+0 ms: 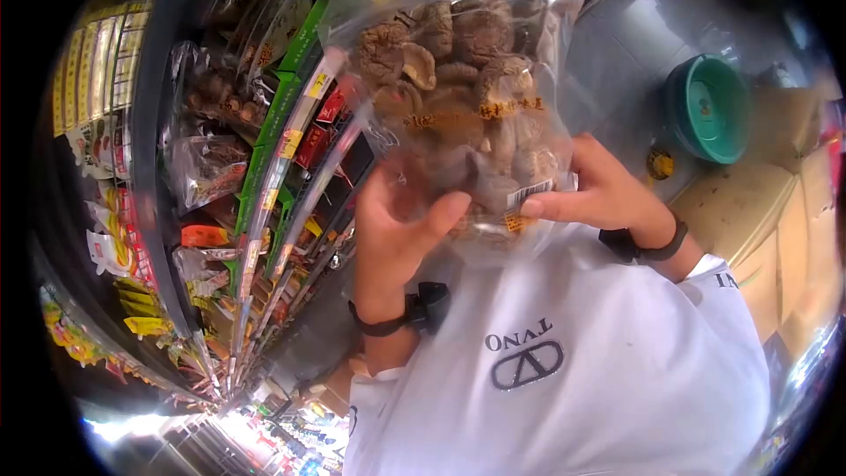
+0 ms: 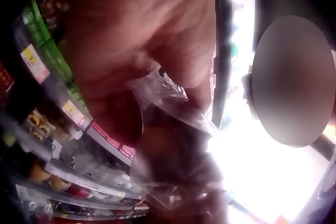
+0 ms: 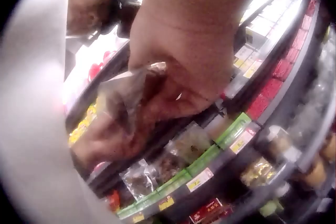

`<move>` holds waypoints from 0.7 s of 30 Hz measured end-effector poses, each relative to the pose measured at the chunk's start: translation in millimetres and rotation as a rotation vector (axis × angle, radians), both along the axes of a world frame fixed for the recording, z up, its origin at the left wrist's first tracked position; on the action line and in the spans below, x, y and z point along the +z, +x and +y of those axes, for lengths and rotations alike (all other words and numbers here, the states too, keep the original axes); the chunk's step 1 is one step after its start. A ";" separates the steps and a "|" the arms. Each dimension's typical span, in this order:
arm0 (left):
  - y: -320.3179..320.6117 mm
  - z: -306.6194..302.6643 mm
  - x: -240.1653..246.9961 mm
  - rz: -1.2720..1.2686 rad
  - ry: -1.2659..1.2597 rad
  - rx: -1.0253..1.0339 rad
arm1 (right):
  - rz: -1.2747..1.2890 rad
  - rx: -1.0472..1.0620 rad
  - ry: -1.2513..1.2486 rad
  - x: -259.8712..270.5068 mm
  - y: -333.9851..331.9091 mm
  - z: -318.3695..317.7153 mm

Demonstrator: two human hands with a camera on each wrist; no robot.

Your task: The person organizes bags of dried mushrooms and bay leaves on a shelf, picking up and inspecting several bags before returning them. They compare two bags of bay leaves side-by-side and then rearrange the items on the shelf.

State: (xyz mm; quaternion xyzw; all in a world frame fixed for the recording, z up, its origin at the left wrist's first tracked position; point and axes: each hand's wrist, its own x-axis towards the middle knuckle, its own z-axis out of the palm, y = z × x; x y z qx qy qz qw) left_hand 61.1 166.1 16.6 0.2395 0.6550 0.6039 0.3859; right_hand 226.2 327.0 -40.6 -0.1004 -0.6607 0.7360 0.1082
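Clear-plastic bag of dried mushrooms [image 1: 458, 79] is extending roughly 12–6, its bulk lying toward 12 from the grip | left hand [image 1: 397, 220] is gripping its lower side, bag lying at 1 | right hand [image 1: 612, 198] is gripping opposite, bag lying at 10; neither is nearer | thumbs are resting in front, both grips closing partway around it.

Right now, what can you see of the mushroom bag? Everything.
The mushroom bag is clear, glossy, creased plastic, packed with brown, wrinkled, dried-looking caps. Orange print crosses its middle; a barcode sits lower down. It's held up by the left hand and right hand at its lower sides, thumbs on the near face. Can't tell if it's sealed.
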 end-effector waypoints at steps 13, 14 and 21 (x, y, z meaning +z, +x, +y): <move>-2.2 -14.8 15.5 0.167 -0.012 0.060 | 0.026 0.098 -0.609 -21.6 -11.1 -2.2; -1.9 -14.7 17.1 0.156 -0.003 0.052 | 0.043 0.091 -0.630 -20.8 -11.6 -1.6; -9.8 -13.8 22.0 0.078 0.022 0.003 | 0.030 0.111 -0.663 -32.1 -18.5 -0.3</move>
